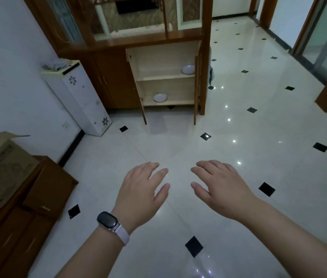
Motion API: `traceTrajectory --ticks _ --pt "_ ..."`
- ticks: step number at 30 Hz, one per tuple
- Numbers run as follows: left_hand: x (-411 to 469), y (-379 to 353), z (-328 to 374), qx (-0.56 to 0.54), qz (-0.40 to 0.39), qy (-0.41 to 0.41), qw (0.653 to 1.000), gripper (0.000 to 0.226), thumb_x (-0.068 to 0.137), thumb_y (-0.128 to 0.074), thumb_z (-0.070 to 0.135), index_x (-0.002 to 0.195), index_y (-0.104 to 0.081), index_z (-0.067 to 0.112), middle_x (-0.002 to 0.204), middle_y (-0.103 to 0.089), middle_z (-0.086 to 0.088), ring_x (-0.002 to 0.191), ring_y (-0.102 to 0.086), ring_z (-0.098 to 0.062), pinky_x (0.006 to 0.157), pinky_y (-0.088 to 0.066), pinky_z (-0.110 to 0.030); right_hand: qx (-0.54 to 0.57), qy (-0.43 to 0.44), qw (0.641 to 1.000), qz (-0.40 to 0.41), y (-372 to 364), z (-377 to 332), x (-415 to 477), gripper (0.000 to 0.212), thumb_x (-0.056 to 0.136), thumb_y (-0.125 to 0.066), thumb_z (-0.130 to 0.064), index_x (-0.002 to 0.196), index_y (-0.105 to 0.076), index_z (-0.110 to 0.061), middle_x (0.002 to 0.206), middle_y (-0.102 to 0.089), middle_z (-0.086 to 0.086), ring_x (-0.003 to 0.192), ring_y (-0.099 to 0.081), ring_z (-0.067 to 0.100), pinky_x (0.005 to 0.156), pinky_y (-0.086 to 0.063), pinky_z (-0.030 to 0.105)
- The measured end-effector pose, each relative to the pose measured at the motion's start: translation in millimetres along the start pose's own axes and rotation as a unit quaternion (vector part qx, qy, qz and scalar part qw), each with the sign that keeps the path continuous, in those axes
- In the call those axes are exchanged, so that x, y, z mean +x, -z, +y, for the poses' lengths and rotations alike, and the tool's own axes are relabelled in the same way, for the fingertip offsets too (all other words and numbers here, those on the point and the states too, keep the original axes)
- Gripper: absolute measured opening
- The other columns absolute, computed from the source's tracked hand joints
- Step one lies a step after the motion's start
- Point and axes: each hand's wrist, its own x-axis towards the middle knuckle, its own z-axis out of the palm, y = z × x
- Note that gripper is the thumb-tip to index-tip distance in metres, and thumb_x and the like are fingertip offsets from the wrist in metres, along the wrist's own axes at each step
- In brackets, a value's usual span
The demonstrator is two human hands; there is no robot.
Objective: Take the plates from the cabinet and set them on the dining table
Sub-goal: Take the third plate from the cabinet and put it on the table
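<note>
The single head-worn wide-angle camera looks forward and down, with the left hand (142,189) and right hand (222,189) close beneath it and the open cabinet (158,63) well ahead across the tiled floor (258,125).

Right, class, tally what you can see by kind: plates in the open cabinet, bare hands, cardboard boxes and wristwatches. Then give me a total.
Plates: 2 (upper-shelf plate, lower-shelf plate)
Hands: 2 (left hand, right hand)
Boxes: 1 (cardboard box)
Watches: 1 (wristwatch)
Total: 6
</note>
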Motion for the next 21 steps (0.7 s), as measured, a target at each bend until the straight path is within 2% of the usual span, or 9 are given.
traceTrajectory --ticks 9,21 --pt "72 -24 -56 -0.026 0.021 0.009 0.999 0.039 0.091 -0.05 0.04 0.119 -0.066 0.017 0.123 -0.064 -0.007 0.113 -0.059 -0.028 0.094 -0.047 -0.046 -0.015 0.006 1.0 -0.012 -20 16 99 0.046 0.093 -0.038 -0.05 0.118 -0.063 -0.021 0.12 -0.064 -0.003 0.111 -0.059 0.023 0.09 -0.047 0.039" --pt "196 -54 -247 -0.048 0.035 0.0 0.998 0.039 0.09 -0.051 0.041 0.117 -0.068 0.018 0.121 -0.065 -0.005 0.111 -0.06 -0.025 0.094 -0.047 -0.041 -0.061 -0.035 0.997 -0.028 -50 -7 299 0.047 0.093 -0.037 -0.05 0.119 -0.065 -0.021 0.12 -0.066 -0.003 0.111 -0.06 0.022 0.089 -0.048 0.039"
